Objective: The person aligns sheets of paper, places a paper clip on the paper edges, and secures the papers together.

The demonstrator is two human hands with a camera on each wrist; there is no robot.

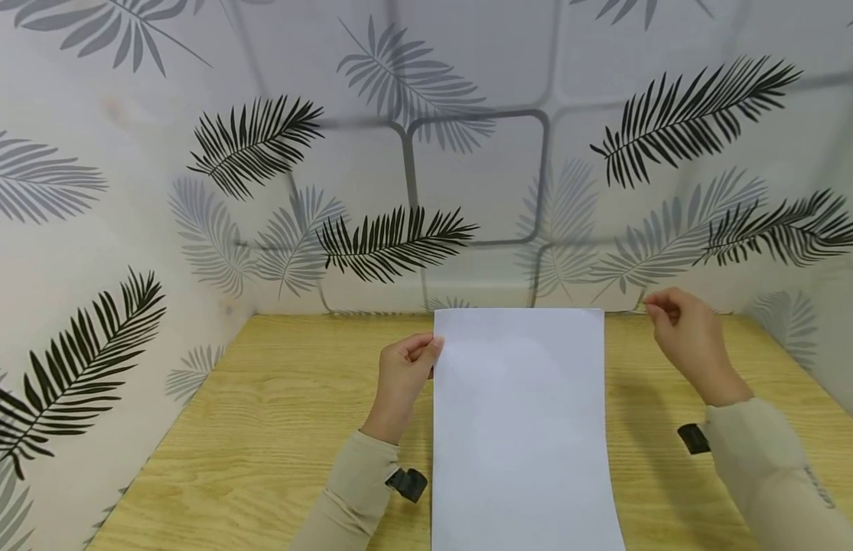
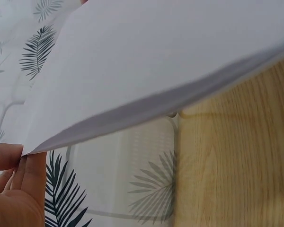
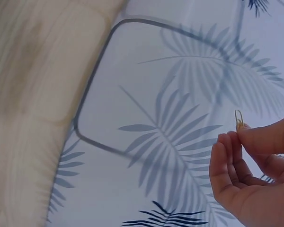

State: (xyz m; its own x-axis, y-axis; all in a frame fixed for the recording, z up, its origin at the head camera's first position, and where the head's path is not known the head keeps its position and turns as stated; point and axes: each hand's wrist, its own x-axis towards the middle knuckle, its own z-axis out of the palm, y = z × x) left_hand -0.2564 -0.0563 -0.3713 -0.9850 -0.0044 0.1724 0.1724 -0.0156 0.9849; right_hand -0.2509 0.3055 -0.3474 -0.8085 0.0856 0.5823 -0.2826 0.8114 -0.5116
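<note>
White paper (image 1: pixel 519 421) stands raised in front of me, its top edge level and its lower part running out of the head view. My left hand (image 1: pixel 407 375) pinches its left edge near the upper corner. In the left wrist view the paper (image 2: pixel 146 61) shows a gap along its edge, like more than one layer, with thumb and fingers (image 2: pixel 31 170) closed on the corner. To the right, apart from the paper, my right hand (image 1: pixel 691 340) is raised over the table. Between its thumb and fingertips it pinches a small yellow paper clip (image 3: pixel 239 118), whose looped end sticks up.
A wood-grain table (image 1: pixel 281 405) lies beneath both hands. Behind it and along the sides rise pale walls (image 1: pixel 467 176) printed with dark and grey leaves. Each sleeve has a black strap piece (image 1: pixel 407 484) at the wrist.
</note>
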